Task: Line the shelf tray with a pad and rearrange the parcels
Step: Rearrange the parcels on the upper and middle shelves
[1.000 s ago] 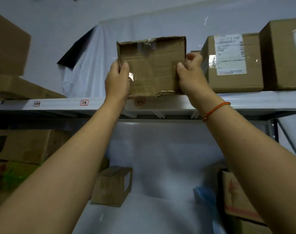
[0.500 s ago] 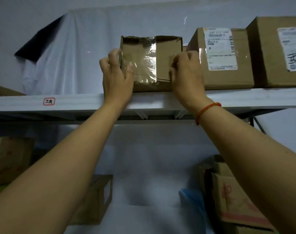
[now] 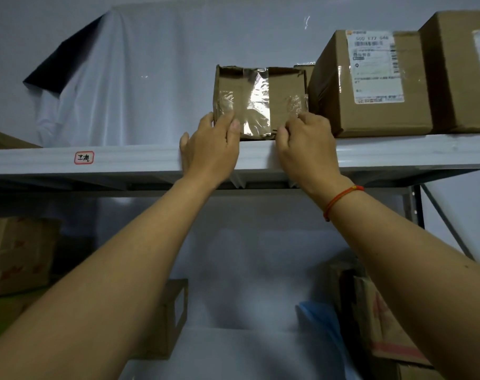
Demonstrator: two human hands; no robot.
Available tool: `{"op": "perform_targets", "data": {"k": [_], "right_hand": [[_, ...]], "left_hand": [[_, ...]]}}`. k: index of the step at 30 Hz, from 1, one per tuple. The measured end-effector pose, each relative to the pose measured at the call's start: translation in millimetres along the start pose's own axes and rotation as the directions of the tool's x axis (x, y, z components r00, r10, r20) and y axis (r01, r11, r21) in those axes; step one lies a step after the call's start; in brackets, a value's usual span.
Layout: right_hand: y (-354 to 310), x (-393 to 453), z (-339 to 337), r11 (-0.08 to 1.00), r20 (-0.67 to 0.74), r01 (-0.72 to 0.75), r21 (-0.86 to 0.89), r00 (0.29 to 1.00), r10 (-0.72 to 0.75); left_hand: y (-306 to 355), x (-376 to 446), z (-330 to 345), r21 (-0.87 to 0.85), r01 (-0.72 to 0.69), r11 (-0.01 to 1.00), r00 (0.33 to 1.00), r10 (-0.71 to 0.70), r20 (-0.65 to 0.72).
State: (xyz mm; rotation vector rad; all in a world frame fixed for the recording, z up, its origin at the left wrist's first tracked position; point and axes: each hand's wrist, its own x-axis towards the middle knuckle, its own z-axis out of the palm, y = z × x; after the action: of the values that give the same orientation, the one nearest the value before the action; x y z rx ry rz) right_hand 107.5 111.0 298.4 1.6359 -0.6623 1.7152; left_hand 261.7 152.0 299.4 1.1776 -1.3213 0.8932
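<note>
A small worn cardboard parcel [image 3: 260, 100] with shiny clear tape stands on the white upper shelf tray [image 3: 123, 157], just left of a bigger labelled parcel [image 3: 370, 83]. My left hand [image 3: 211, 149] rests at the small parcel's lower left corner, fingertips touching its front face. At the lower right corner my right hand [image 3: 304, 144] touches the front with curled fingers. Neither hand wraps around the parcel. A white pad sheet [image 3: 118, 86] hangs behind the shelf, one dark corner folded over.
A third large parcel [image 3: 460, 69] stands at the far right of the upper shelf. A red-bordered label [image 3: 84, 157] marks the shelf edge. Below are several cardboard boxes: left [image 3: 16, 256], middle [image 3: 167, 319], right [image 3: 381, 322]. A metal upright [image 3: 417, 207] is at right.
The small parcel went from held up in both hands to standing on the shelf beside the labelled parcel. Both hands have slid down from its sides to its lower front corners.
</note>
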Motion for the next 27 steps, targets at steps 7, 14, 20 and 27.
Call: {"op": "perform_targets", "data": {"k": [7,14,20,27], "right_hand": [[-14.6,-21.5,8.4,0.995,-0.088,-0.07,-0.073,0.994,0.064],[-60.1,-77.6,46.3,0.984,-0.269,0.06,0.167,0.963,-0.014],[-105.6,-136.2,107.6,0.952,-0.118,-0.066,0.3,0.987,0.106],[-138.6,-203.6,184.6,0.904,0.249,-0.375,0.206,0.914,0.322]], "left_hand": [[-10.0,-14.9,4.7,-0.092,-0.026,0.995,0.968,0.002,-0.25],[-46.5,-64.8,9.9,-0.075,-0.186,0.98,0.813,0.11,-0.572],[-117.0,-121.0,16.0,-0.049,-0.117,0.992,0.894,0.083,-0.439],[-230.0,-168.8,12.7,0.109,0.435,0.894,0.891,-0.409,-0.199]]}}
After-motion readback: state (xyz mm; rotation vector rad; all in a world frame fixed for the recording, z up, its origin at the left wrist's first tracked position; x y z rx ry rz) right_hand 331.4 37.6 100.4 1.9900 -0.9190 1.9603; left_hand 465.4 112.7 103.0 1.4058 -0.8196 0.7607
